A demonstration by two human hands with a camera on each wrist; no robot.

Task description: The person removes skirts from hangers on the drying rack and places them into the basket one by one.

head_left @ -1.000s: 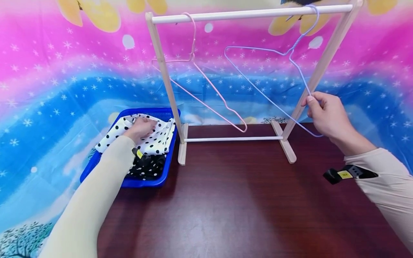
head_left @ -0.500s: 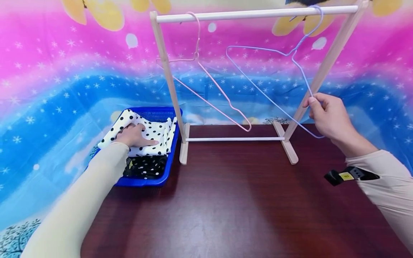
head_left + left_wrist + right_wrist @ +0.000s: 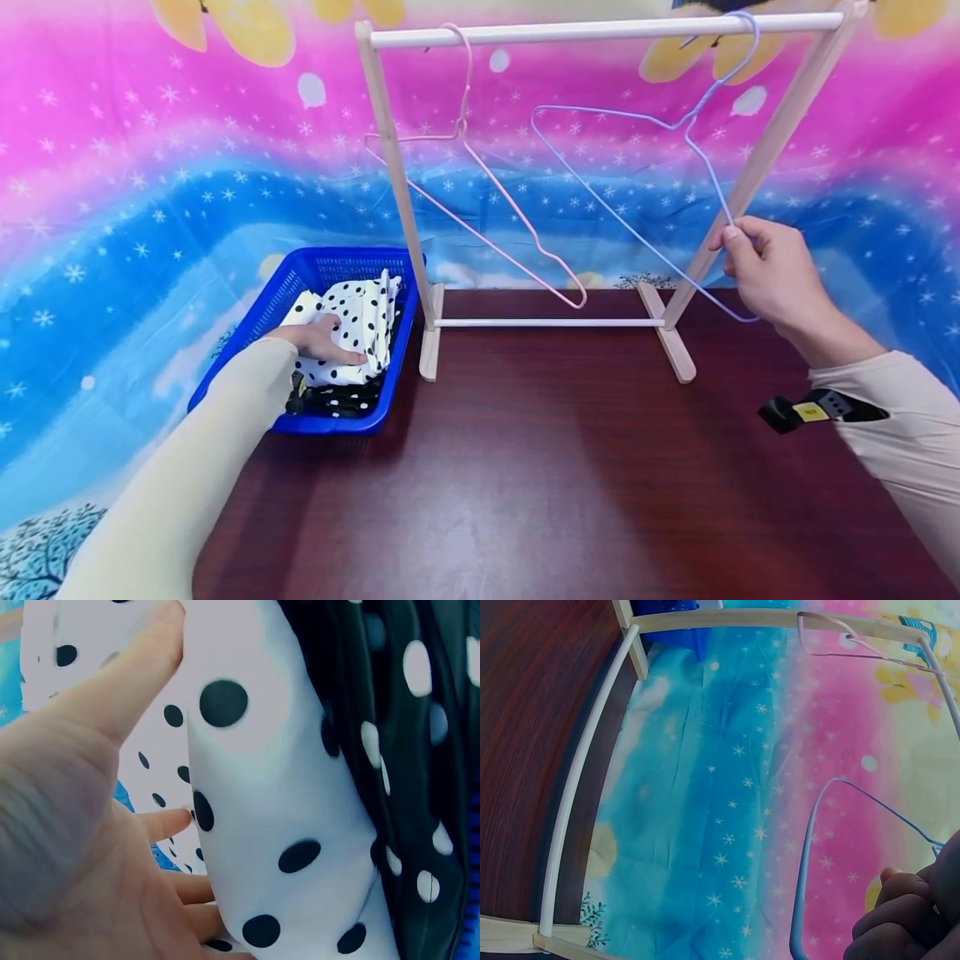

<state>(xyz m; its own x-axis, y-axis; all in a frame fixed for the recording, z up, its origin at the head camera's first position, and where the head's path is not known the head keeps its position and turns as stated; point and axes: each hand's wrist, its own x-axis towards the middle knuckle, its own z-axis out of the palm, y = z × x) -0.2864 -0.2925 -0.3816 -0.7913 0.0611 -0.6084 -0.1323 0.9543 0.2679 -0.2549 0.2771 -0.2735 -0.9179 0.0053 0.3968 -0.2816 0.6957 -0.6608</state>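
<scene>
White cloth with black dots [image 3: 354, 302] lies folded in a blue basket [image 3: 401, 392] at the left, over black cloth with white dots [image 3: 352, 405]. My left hand [image 3: 321, 340] grips the white cloth: in the left wrist view its thumb [image 3: 142, 660] lies over the cloth and the fingers tuck behind its edge. At the right, my right hand [image 3: 776, 271] pinches the sloping side of a lavender wire hanger [image 3: 622, 221], whose hook sits on the rack's top bar. In the right wrist view the curled fingers [image 3: 892, 919] cover part of that hanger.
A wooden rack [image 3: 600, 33] stands on the dark red tabletop [image 3: 525, 467], right beside the basket. From its top bar hangs a pink wire hanger [image 3: 525, 225], near the left post. A patterned fabric backdrop [image 3: 187, 167] rises behind.
My left hand has moved to the near left side of the white cloth and drawn it together, baring the basket's back. My right hand keeps its pinch on the lavender hanger.
</scene>
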